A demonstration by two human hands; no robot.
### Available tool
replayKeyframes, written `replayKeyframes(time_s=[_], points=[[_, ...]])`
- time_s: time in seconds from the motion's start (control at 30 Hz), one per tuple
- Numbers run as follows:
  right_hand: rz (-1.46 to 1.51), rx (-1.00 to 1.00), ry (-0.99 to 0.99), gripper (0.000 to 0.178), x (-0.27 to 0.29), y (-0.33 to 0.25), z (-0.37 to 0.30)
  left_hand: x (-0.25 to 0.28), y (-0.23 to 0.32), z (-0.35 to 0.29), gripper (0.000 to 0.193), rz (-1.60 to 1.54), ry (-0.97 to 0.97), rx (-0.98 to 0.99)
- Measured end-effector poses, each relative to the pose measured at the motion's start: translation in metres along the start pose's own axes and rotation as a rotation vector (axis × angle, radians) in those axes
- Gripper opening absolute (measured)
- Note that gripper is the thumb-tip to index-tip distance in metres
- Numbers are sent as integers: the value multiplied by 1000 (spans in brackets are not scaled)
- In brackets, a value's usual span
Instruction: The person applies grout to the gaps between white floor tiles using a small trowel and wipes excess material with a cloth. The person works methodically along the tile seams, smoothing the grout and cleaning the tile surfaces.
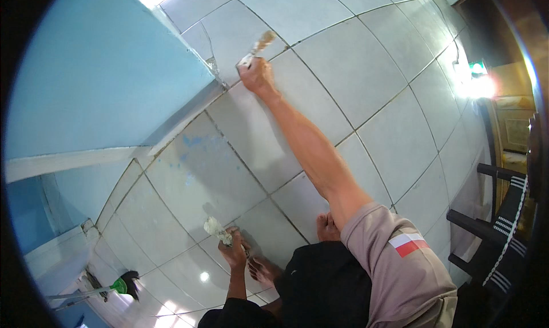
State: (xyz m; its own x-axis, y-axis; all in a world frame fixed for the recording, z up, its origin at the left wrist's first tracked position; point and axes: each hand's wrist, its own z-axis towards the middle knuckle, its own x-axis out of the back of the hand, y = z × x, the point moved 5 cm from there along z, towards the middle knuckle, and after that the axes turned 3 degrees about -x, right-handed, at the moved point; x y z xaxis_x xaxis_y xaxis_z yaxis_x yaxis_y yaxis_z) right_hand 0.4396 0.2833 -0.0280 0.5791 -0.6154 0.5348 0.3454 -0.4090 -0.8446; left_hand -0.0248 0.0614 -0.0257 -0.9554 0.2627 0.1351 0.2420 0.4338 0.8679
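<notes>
My right hand reaches far forward to the floor, close to the corner of a light blue wall. Its fingers are closed around a white-smeared putty knife, whose brown end sticks out beyond the hand, slightly blurred. Beneath it lies a pale floor tile edged by dark joints. My left hand is low and near my bare left foot, closed on a small tool. Whitish, lumpy paste covers that tool's far end; its exact kind cannot be made out.
The blue wall projects over the floor at the left. A green-headed broom with dark bristles lies at the lower left. On the right are a dark-framed chair, a bright lamp and a brown wooden cabinet.
</notes>
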Motion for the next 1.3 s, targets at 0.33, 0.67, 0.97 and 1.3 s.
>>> replayKeyframes(time_s=[0.33, 0.67, 0.97, 1.3], points=[[124, -63, -14, 29, 24, 28, -33, 25, -19, 9, 23, 141, 37, -131], [79, 186, -44, 21, -30, 42, -55, -1, -19, 13, 21, 151, -24, -32], [-134, 161, -48, 30, -21, 20, -66, 7, -5, 2, 22, 40, 8, 80], [15, 15, -54, 26, -23, 8, -68, 9, -6, 1, 24, 38, -9, 62]])
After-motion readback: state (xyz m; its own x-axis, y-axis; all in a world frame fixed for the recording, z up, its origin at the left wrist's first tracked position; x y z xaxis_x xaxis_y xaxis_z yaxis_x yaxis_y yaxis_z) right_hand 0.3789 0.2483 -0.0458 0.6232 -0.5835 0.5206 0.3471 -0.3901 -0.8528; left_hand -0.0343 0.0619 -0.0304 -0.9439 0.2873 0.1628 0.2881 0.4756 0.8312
